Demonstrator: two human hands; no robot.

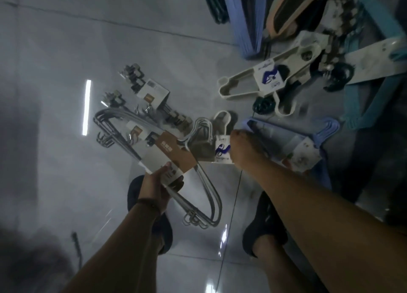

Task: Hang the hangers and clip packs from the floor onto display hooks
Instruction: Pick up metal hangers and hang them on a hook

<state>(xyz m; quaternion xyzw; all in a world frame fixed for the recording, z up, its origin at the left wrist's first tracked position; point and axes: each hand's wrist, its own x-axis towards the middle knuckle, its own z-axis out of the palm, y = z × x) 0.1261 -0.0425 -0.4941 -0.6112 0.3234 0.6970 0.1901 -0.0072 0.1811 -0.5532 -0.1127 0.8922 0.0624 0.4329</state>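
My left hand (159, 183) grips a bundle of grey metal hangers (198, 196) by its brown and white card sleeve (170, 155), above the floor. My right hand (241, 148) reaches down to a pack with a white and blue label (221, 148); its fingers are hidden behind the hand, so the grip cannot be told. A purple hanger pack (308, 143) lies just right of that hand. Two clip packs (152, 93) lie on the tiles to the left. A cream hanger pack (259, 81) lies further back.
Glossy grey floor tiles (55, 83) stretch to the left. Blue, teal and peach hangers (242, 17) pile up at the top right. My feet in dark shoes (264, 224) stand below the packs. A dark cord (77, 246) lies at the lower left.
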